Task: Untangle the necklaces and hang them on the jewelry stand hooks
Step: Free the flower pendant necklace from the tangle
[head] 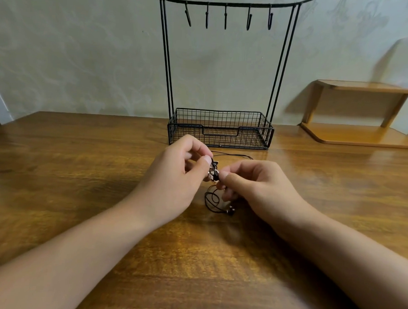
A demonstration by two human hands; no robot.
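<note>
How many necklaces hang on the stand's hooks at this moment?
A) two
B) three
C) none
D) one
C: all five hooks on the stand are bare, and both the left hand and the right hand pinch the tangled necklaces above the table.

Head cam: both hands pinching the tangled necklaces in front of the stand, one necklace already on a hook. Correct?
Not quite. The head view shows all five hooks on the jewelry stand bare; nothing hangs yet. The rest holds: the left hand and right hand both pinch the tangled necklaces above the table, in front of the stand.
</note>
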